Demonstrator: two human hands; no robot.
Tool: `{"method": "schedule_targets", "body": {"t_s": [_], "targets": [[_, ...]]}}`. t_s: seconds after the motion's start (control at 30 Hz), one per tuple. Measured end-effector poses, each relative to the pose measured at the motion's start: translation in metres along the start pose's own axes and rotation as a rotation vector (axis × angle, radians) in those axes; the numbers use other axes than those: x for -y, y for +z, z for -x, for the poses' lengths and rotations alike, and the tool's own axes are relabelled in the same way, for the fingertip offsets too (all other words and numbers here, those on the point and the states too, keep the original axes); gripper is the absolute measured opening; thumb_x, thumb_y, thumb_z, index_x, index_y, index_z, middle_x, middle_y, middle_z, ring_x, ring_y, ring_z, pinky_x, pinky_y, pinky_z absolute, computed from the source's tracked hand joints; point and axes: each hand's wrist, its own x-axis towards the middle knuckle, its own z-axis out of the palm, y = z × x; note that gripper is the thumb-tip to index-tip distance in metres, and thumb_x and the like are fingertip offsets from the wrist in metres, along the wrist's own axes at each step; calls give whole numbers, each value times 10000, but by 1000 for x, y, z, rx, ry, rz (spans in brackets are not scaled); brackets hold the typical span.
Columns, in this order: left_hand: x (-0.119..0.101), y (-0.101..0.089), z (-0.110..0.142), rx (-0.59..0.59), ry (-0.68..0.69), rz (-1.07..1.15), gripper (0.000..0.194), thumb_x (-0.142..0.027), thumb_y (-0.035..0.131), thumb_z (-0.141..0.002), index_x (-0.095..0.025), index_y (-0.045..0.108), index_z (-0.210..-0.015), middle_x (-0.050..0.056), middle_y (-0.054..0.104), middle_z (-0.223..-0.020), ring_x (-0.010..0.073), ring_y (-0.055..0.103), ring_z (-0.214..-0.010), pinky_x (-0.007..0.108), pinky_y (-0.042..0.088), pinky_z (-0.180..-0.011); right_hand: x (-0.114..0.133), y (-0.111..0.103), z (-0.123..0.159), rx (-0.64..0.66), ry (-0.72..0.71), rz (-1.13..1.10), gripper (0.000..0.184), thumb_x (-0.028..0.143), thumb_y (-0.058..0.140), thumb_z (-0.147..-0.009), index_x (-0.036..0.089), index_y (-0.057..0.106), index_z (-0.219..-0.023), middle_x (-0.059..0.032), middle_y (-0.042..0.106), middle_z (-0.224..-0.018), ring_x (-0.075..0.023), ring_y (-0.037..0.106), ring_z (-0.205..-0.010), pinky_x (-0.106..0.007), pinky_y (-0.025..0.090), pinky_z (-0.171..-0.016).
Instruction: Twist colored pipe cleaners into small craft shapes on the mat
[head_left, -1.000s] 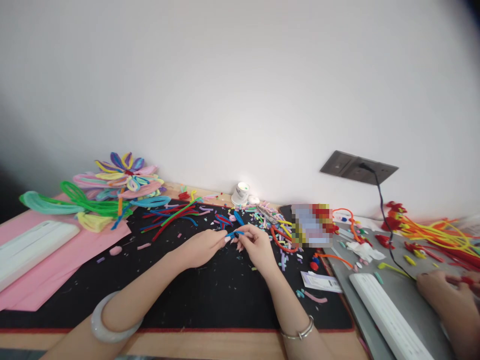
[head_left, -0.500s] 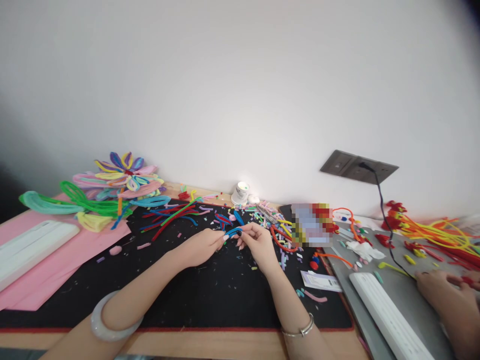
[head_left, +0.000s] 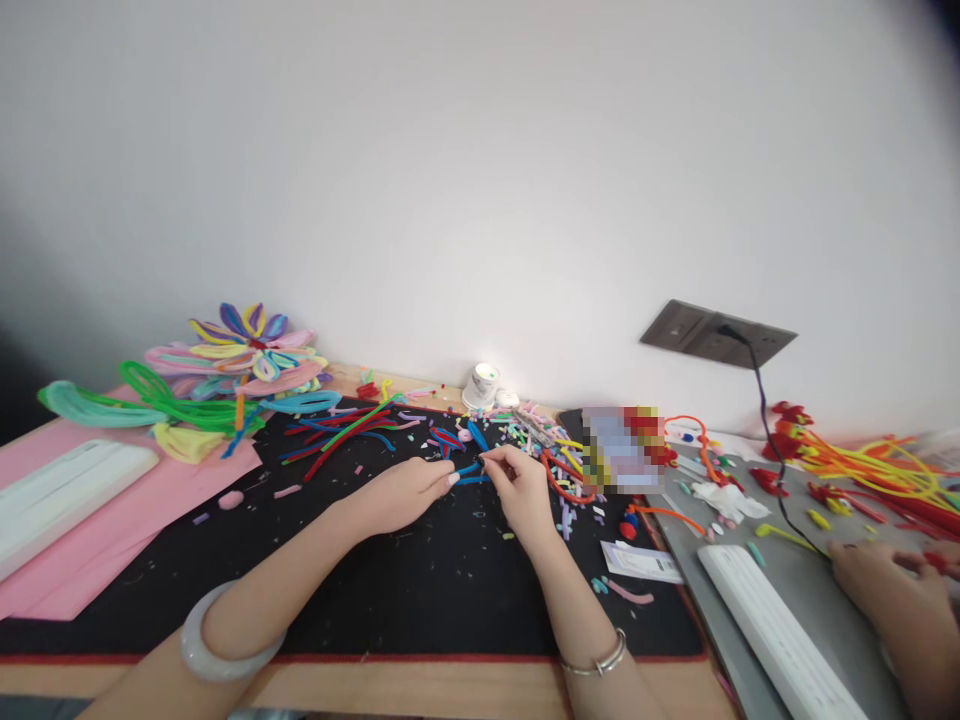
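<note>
Between my hands is a blue pipe cleaner (head_left: 471, 480), its two strands lying side by side with a small gap. My left hand (head_left: 409, 492) pinches its left end between thumb and fingers. At the other end, the thumb and fingertips of my right hand (head_left: 519, 488) are closed on it. Just beyond my fingers, a red and blue pipe-cleaner piece (head_left: 447, 441) and a looped blue piece (head_left: 478, 434) lie on the black mat (head_left: 420, 590). Loose red, blue and green pipe cleaners (head_left: 349, 430) are spread behind my left hand.
Pipe-cleaner flowers (head_left: 255, 345) lie at the left on pink paper (head_left: 161, 530), near a white bar (head_left: 75, 490). Behind are a paper cup (head_left: 480, 385), scissors (head_left: 534, 430) and scraps. Another person's hand (head_left: 896, 590) is at the right, by a second white bar (head_left: 780, 630).
My hands have drawn slightly apart along the blue pipe cleaner. Its strands, arched and close together before, now lie straighter with a gap between them.
</note>
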Motion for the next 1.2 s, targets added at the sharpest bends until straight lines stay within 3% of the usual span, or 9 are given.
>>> {"method": "schedule_targets", "body": {"t_s": [0.23, 0.57, 0.73, 1.0, 1.2], "targets": [[-3, -5, -1, -1, 22, -12, 347, -362, 243, -916, -186, 436, -686, -9, 514, -634, 139, 471, -583, 244, 286, -562, 0, -3, -1, 3, -55, 101, 205, 206, 433, -847, 183, 574, -700, -8, 566, -634, -142, 508, -587, -244, 375, -578], [-1, -5, -1, 23, 47, 86, 377, -365, 236, -918, -176, 422, -651, -22, 469, -605, 127, 426, -571, 248, 279, -569, 0, -5, -3, 28, -125, 102, 166, 203, 403, -853, 200, 544, -763, -22, 530, -703, -166, 487, -665, -264, 356, -635], [4, -8, -3, 16, 41, 118, 370, -369, 244, -915, -174, 404, -644, -34, 426, -596, 117, 389, -570, 242, 265, -560, 0, -5, -3, 103, -11, -38, 182, 226, 393, -852, 201, 460, -685, 25, 415, -593, -133, 398, -559, -244, 308, -550], [5, -9, -4, 3, 65, 178, 360, -372, 254, -911, -174, 376, -636, -38, 387, -594, 111, 358, -567, 242, 265, -569, -10, 5, -1, 153, 227, -539, 222, 363, 452, -831, 206, 412, -679, 64, 318, -542, -88, 257, -449, -208, 213, -428], [6, -9, -4, -12, 49, 182, 356, -373, 249, -905, -178, 379, -638, -30, 399, -597, 122, 367, -571, 247, 265, -562, -11, 3, -3, 125, 223, -504, 235, 389, 483, -822, 196, 451, -691, 52, 350, -555, -89, 289, -469, -205, 222, -427]]}}
